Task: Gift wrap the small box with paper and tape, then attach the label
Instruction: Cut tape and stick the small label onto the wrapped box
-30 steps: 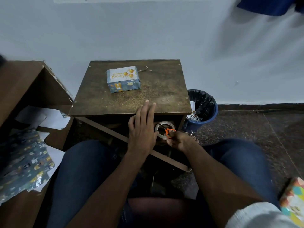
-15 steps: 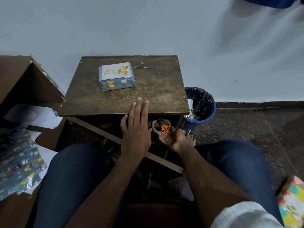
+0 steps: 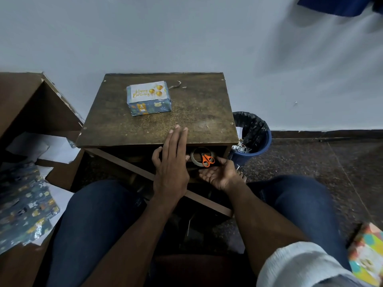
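Left hand (image 3: 171,162): grip released, fingers straight and together, palm down, fingertips reaching over the near edge of the tabletop (image 3: 203,121). Holds nothing.

Right hand (image 3: 219,176): grip released, palm up, fingers loosely cupped, just below the shelf opening under the tabletop. Holds nothing.

Just beyond the right grip, on the shelf: tape roll (image 3: 199,157) with orange-handled scissors (image 3: 207,160) lying on it. Whether the fingertips touch either, cannot tell.

Well beyond the left grip, toward the wall and a little to its left: wrapped box (image 3: 148,98), resting flat on the tabletop, patterned paper all round, "Happy Birthday" label (image 3: 146,91) on its top face. Judged: wrapping and labelling look complete.

Handling, judged: box small and light, stiff at the edges, paper skin glossy and a bit slippery, prone to creasing or tearing at folded ends. Best taken by the two long sides, fingers clear of the label and taped seams. One hand should do.

Farther out: spare patterned paper (image 3: 22,208) on the floor, far left of the left grip; blue bin (image 3: 251,134) with scraps, right of the right grip.

Against half a second earlier: right hand has turned more palm-up and drawn slightly back from the scissors and tape, which sit where they were. Left hand much the same, flat at the edge. Box unmoved.
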